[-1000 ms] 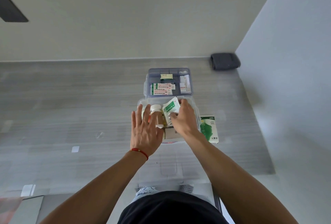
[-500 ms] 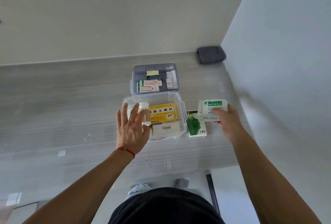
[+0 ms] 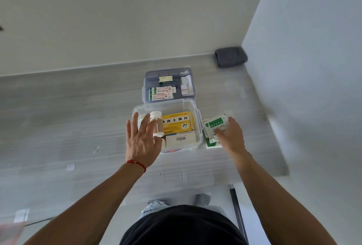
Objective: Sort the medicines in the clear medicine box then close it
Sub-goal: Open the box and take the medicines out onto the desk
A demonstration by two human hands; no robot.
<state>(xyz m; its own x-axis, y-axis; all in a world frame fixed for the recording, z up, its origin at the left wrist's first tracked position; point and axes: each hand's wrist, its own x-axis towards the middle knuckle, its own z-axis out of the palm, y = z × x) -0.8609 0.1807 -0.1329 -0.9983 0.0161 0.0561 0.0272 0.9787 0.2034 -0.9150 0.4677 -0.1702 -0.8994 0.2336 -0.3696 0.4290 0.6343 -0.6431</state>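
The clear medicine box [image 3: 198, 127] stands open on the grey table. Inside lie a yellow medicine carton [image 3: 177, 123], a white carton with a barcode [image 3: 181, 140] and a white pill bottle [image 3: 157, 125] at the left. My left hand [image 3: 140, 142] is spread over the box's left side, its straight fingers against the bottle. Right of the box, my right hand [image 3: 231, 137] grips a small stack of green and white sachets [image 3: 214, 125], held low over a green packet [image 3: 212, 144] on the table.
Behind the box sits its blue-tinted tray [image 3: 148, 80] with plaster packs [image 3: 161, 92] and small white items. A dark grey cloth [image 3: 230, 56] lies in the far right corner. Walls close the back and right sides. The table's front edge is near my body.
My right hand lifted the sachets out of the box, carried them right, and has now lowered them onto the green packet. My left hand stays over the bottle.
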